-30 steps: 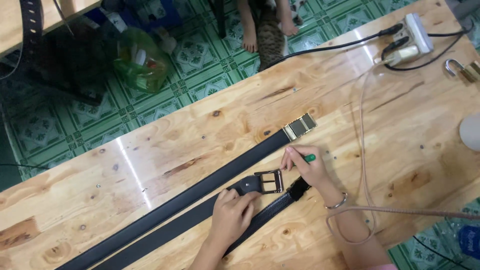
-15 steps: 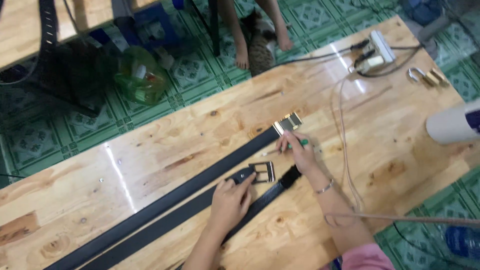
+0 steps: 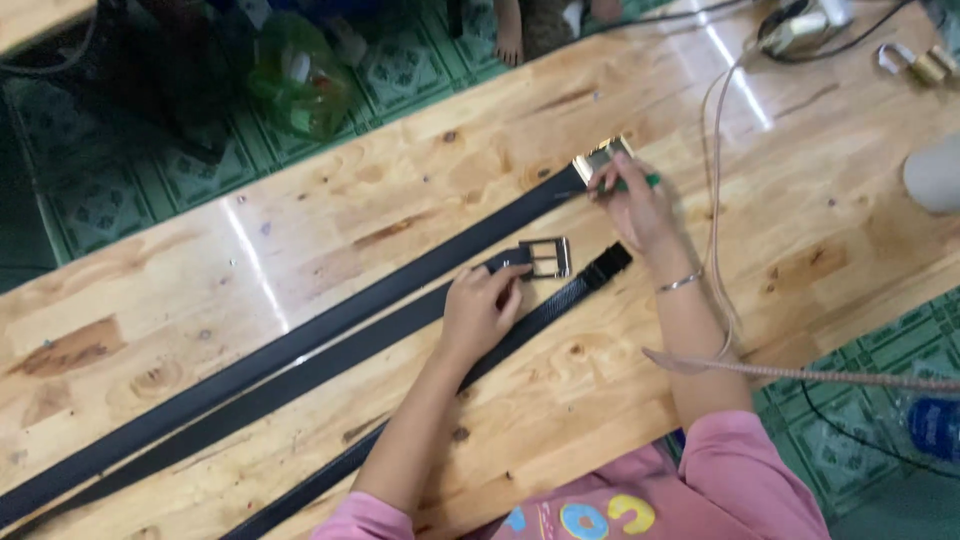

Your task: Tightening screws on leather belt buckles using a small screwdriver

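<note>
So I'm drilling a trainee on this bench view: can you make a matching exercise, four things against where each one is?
Things:
1. left hand
2. right hand
3. padlock
4. green plastic bag

Places:
A. on the tiled floor beyond the table
B. at the gold buckle, holding a green-handled tool
C. table's far right corner
D. on the strap beside the silver buckle

Pairs: 1-D, 2-B, 3-C, 4-A

The three long black leather belts (image 3: 300, 350) run off the lower left edge; their far ends are not visible. The grey cylindrical object (image 3: 935, 172) is cut by the right edge. The brass padlock (image 3: 935, 65) at upper right is too small to detail. The thin green-handled tool (image 3: 640, 183) is mostly covered by the right hand (image 3: 632, 205); its tip is blurred. The green translucent plastic bag (image 3: 295, 80) holds indistinct contents.
</note>
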